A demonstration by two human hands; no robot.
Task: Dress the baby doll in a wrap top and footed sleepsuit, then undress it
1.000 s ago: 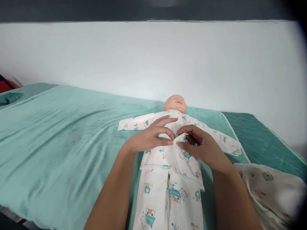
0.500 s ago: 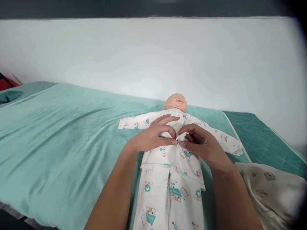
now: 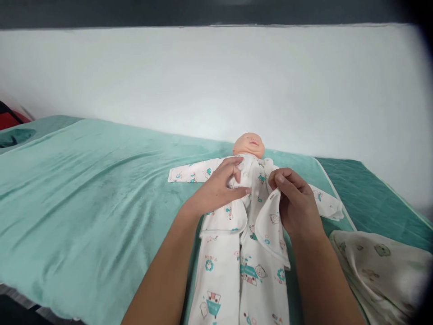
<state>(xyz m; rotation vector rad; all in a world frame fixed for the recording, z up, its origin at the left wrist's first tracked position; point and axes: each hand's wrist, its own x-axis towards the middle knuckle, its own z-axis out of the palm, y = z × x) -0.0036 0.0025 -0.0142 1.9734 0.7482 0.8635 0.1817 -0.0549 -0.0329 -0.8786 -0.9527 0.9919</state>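
Note:
A baby doll [image 3: 249, 144] lies on its back, dressed in a white printed baby jacket [image 3: 221, 220] and matching trousers [image 3: 218, 280]. Its sleeves stretch out to both sides. My right hand [image 3: 296, 198] pinches the edge of the jacket's right front panel [image 3: 270, 223], which is lifted and folded away from the chest. Beneath it, more printed white cloth shows on the belly. My left hand [image 3: 223, 185] rests on the left front panel with thumb and fingers apart, gripping nothing that I can see.
A mint-green blanket [image 3: 101, 189] covers the bed, with a darker green quilted cover [image 3: 379, 194] at right. A crumpled printed cloth [image 3: 382, 266] lies at the lower right. Behind the doll's head rises a white wall [image 3: 169, 81]. Something red [image 3: 11, 119] shows at the far left.
My hands have come apart from the jacket's middle. The right has drawn the right front panel up and outward, opening the jacket; the left has loosened its pinch.

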